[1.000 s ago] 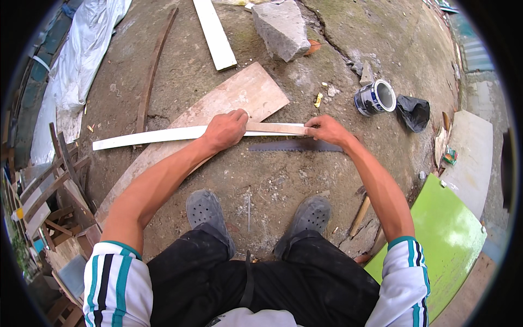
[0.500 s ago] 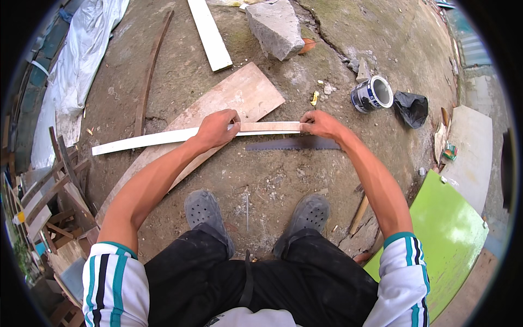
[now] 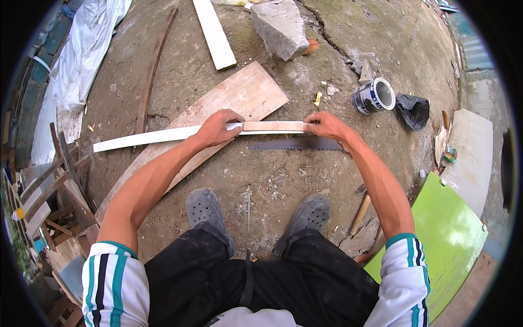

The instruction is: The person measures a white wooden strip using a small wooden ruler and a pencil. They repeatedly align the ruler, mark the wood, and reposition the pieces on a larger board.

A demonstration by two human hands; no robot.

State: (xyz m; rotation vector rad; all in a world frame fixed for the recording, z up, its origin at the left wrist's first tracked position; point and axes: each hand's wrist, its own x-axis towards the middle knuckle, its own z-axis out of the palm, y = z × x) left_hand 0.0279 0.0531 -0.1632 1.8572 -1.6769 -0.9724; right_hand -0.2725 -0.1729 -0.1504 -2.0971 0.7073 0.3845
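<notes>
A short, pale wood strip (image 3: 272,126) lies lengthwise along a long white-painted strip (image 3: 147,139). My left hand (image 3: 220,128) is closed around both strips at the short piece's left end. At the right ends, the fingers of my right hand (image 3: 326,126) pinch the two together. Below them a dark toothed saw blade (image 3: 294,144) lies on the ground; its right end is hidden by my right forearm. A wide wooden board (image 3: 239,101) passes under the white strip and my left hand.
Ahead are a white plank (image 3: 215,38) and a grey rock (image 3: 280,30). An open paint can (image 3: 376,97) and a black plastic bag (image 3: 412,110) stand to the right. A green panel (image 3: 436,229) and a wooden-handled tool (image 3: 360,215) lie nearer. Scrap wood (image 3: 60,201) is piled left.
The whole view has shifted slightly. Both hands keep nearly the same hold on the two strips, with only small finger movement.
</notes>
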